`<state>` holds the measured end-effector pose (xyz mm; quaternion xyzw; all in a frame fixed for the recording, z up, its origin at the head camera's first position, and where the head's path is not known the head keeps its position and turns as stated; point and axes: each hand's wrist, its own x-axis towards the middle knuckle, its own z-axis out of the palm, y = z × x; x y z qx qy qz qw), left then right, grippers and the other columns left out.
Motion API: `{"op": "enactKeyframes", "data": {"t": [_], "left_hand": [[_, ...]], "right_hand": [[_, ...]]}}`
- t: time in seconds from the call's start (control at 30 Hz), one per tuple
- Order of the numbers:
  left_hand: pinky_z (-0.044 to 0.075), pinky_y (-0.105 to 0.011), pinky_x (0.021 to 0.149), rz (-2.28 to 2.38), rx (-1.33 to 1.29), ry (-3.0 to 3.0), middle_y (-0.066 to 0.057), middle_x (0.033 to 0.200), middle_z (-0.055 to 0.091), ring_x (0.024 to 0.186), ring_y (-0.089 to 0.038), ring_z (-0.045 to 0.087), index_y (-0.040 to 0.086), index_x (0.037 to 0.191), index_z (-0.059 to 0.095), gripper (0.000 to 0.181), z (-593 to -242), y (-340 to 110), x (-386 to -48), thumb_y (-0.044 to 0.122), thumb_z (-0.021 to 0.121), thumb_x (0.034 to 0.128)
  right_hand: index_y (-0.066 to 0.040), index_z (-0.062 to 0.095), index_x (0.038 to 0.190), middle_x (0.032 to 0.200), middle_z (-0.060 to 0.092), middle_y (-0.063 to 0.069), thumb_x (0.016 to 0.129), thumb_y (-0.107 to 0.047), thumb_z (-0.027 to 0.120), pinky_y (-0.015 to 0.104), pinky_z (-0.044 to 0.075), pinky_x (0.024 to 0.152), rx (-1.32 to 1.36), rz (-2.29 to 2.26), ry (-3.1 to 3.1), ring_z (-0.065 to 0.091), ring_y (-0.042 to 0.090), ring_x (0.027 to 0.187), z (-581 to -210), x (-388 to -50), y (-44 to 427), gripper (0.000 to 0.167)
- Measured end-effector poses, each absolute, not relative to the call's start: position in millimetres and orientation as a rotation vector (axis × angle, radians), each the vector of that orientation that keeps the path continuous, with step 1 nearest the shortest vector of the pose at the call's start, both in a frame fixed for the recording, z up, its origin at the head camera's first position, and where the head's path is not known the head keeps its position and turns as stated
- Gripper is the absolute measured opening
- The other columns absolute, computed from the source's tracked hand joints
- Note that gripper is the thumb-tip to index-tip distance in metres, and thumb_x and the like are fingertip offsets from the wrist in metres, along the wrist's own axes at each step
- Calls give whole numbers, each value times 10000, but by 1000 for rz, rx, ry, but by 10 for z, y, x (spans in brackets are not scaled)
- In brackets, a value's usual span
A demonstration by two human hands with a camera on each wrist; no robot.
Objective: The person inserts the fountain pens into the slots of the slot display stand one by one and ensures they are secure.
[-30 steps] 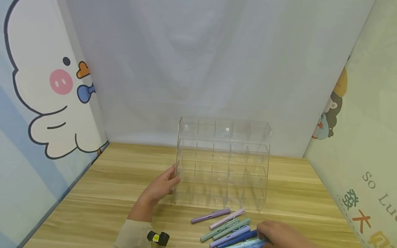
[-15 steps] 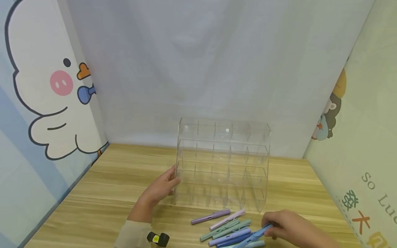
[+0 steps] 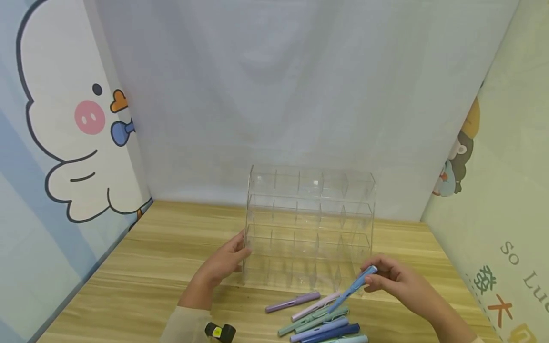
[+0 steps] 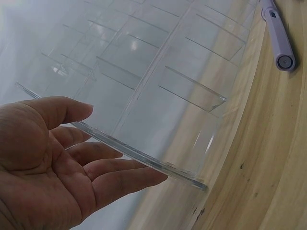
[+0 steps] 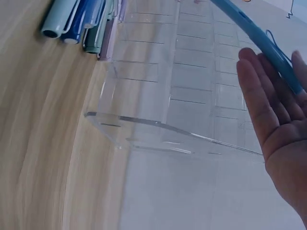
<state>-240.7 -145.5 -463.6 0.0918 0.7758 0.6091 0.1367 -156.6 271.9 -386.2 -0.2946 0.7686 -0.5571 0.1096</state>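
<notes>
Pinching the blue pen (image 3: pixel 352 288) near its upper end, the right hand (image 3: pixel 401 282) holds it tilted above the other pens (image 3: pixel 321 321), near the lower right of the clear rack (image 3: pixel 309 214) on the tabletop (image 3: pixel 171 252). The left hand (image 3: pixel 223 261) grips the rack's left side panel. I'd judge the pen light, stiff, slightly slick, best held mid-barrel; the rack looks rigid but brittle, best held by its sides.

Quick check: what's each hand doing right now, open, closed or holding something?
Left hand: holding the clear rack at its side.
Right hand: holding a blue pen.
</notes>
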Motion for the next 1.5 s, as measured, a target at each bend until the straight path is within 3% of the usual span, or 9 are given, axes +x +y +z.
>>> {"op": "enactKeyframes", "data": {"t": [0.27, 0.8, 1.17, 1.5], "left_hand": [[480, -527, 950, 1775, 248, 2253, -137, 1585, 317, 1402, -383, 369, 257, 1586, 194, 639, -4629, -1446, -2414, 224, 510, 1033], [474, -531, 961, 1767, 266, 2252, -142, 1588, 309, 1398, -385, 373, 273, 1588, 180, 638, -4655, -1452, -2417, 231, 501, 1038], [466, -556, 976, 1777, 254, 2248, -121, 1602, 285, 1415, -384, 353, 280, 1585, 184, 640, -4600, -1432, -2379, 221, 505, 1036], [455, -560, 991, 1763, 269, 2238, -133, 1602, 277, 1420, -391, 339, 258, 1591, 159, 651, -4594, -1443, -2390, 232, 501, 1038]], "right_hand": [[57, 496, 1272, 1095, 662, 60, 999, 45, 486, 435, 582, 767, -922, -1882, 2363, 705, 209, 955, -3822, -1704, 2626, 273], [-32, 436, 1360, 1104, 645, 142, 1009, -66, 537, 454, 576, 780, -857, -1946, 2442, 702, 208, 983, -3584, -2037, 2452, 367], [-34, 432, 1336, 1104, 640, 198, 999, -84, 563, 411, 588, 778, -903, -1965, 2511, 703, 211, 985, -3203, -2306, 2329, 365], [-54, 448, 1294, 1067, 643, 159, 988, -109, 587, 380, 587, 783, -943, -2036, 2497, 713, 202, 942, -2808, -2504, 2197, 340]]}}
